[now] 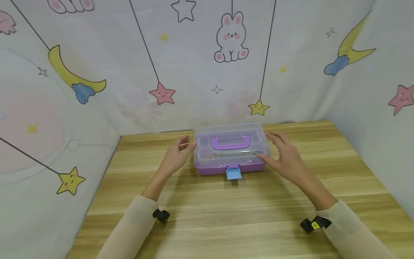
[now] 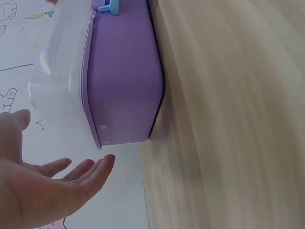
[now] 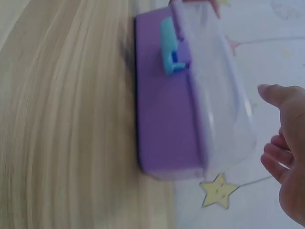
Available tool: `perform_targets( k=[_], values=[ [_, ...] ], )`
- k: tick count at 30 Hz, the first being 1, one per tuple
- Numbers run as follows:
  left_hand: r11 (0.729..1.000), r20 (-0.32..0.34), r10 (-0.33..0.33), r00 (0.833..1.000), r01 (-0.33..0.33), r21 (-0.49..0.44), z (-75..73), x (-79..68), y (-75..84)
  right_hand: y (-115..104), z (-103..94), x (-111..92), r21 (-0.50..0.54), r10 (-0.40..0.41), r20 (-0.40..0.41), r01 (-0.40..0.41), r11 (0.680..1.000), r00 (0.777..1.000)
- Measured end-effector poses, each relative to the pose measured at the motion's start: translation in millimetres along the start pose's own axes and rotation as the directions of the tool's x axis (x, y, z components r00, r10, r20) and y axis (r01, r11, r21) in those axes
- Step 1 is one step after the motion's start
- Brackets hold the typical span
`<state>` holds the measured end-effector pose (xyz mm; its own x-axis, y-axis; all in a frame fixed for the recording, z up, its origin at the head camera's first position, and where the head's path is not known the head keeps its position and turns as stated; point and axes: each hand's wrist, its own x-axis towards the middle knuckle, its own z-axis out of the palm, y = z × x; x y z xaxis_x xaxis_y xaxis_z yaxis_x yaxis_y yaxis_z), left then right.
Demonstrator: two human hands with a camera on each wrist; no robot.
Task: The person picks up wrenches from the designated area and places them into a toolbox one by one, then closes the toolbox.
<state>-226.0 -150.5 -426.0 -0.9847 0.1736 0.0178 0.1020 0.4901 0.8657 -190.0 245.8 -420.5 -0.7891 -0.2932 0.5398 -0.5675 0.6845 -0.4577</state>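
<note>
A plastic storage box (image 1: 207, 169) with a purple base, a clear lid (image 1: 207, 144) and a purple carry handle (image 1: 231, 146) stands on the table. Its blue latch (image 1: 234, 173) hangs flipped down at the front, while the lid lies over the base. Beside the box's left end is my left hand (image 1: 177, 155), fingers loosely bent and holding nothing; the left wrist view shows a gap between hand (image 2: 52, 186) and box. My right hand (image 1: 286, 158) spreads thumb and fingers around the right end, apart from the box in the right wrist view.
The wood-grain table (image 1: 220, 216) reaches back to a white cloth (image 1: 194, 72) printed with moons, stars and a rabbit. Cloth also hangs along the left and right sides. A small black device (image 1: 160, 215) is strapped at the left wrist, another (image 1: 315, 224) at the right.
</note>
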Motion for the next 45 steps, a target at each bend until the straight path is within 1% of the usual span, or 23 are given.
perform_targets(
  k=[2, 4, 6, 8, 10, 11, 14, 18, 21, 23, 25, 28, 34, 36, 38, 42, 45],
  values=[
    [1.0, 0.009, -0.023, 1.0, 0.023, -0.014, -1.2, 5.3, 0.8, -11.5, -2.3, 0.2, 0.073, -0.05, -0.006, 0.05, 0.996, 0.999],
    [0.997, 0.028, -0.047, 0.999, 0.048, -0.053, -1.7, 10.9, 1.0, -21.2, -2.3, -1.2, 0.188, -0.073, 0.031, 0.066, 0.98, 0.997],
    [0.99, 0.058, -0.076, 0.995, 0.082, -0.111, -1.5, 16.5, 1.8, -27.7, 0.7, -5.5, 0.299, -0.066, 0.105, 0.032, 0.954, 0.992],
    [0.977, 0.095, -0.108, 0.99, 0.123, -0.176, -0.9, 21.6, 2.1, -31.1, 5.8, -11.9, 0.372, -0.031, 0.196, -0.045, 0.927, 0.98],
    [0.959, 0.126, -0.143, 0.982, 0.169, -0.229, 0.3, 26.2, 2.5, -32.1, 12.3, -19.0, 0.391, 0.014, 0.278, -0.127, 0.911, 0.96],
    [0.951, 0.14, -0.157, 0.978, 0.188, -0.246, 0.9, 28.3, 2.3, -32.0, 16.0, -22.2, 0.385, 0.038, 0.307, -0.161, 0.909, 0.951],
    [0.936, 0.166, -0.189, 0.968, 0.229, -0.269, 2.4, 33.6, 1.4, -29.7, 27.9, -29.4, 0.358, 0.104, 0.365, -0.243, 0.901, 0.925],
    [0.928, 0.178, -0.206, 0.962, 0.25, -0.277, 3.9, 37.7, 1.9, -23.3, 45.1, -35.2, 0.352, 0.153, 0.426, -0.319, 0.88, 0.892],
    [0.924, 0.183, -0.21, 0.96, 0.256, -0.283, 4.5, 38.3, 4.0, -18.1, 58.5, -38.0, 0.381, 0.168, 0.464, -0.367, 0.848, 0.87],
    [0.921, 0.187, -0.212, 0.959, 0.26, -0.291, 4.8, 38.0, 5.3, -15.7, 66.2, -39.2, 0.4, 0.18, 0.482, -0.398, 0.825, 0.858],
    [0.918, 0.191, -0.211, 0.959, 0.262, -0.299, 4.9, 37.8, 5.6, -15.7, 73.0, -39.2, 0.43, 0.189, 0.492, -0.426, 0.796, 0.85],
    [0.913, 0.193, -0.211, 0.958, 0.264, -0.312, 6.3, 39.2, 4.4, -18.1, 79.2, -38.6, 0.459, 0.21, 0.504, -0.466, 0.757, 0.838],
    [0.911, 0.2, -0.19, 0.961, 0.248, -0.33, 9.0, 42.1, 3.0, -24.4, 83.4, -38.6, 0.48, 0.26, 0.494, -0.51, 0.714, 0.829],
    [0.912, 0.197, -0.184, 0.963, 0.241, -0.331, 9.3, 42.4, 3.4, -25.5, 83.2, -39.0, 0.49, 0.27, 0.489, -0.517, 0.702, 0.83],
    [0.913, 0.196, -0.178, 0.964, 0.236, -0.332, 9.4, 42.3, 4.3, -25.9, 83.1, -39.5, 0.504, 0.269, 0.48, -0.514, 0.695, 0.835],
    [0.913, 0.198, -0.174, 0.965, 0.233, -0.334, 9.4, 42.3, 5.8, -26.6, 83.1, -40.6, 0.509, 0.279, 0.458, -0.506, 0.696, 0.844],
    [0.914, 0.204, -0.167, 0.965, 0.229, -0.336, 9.5, 42.9, 6.4, -28.4, 84.5, -40.5, 0.489, 0.318, 0.44, -0.521, 0.699, 0.84]
  ],
)
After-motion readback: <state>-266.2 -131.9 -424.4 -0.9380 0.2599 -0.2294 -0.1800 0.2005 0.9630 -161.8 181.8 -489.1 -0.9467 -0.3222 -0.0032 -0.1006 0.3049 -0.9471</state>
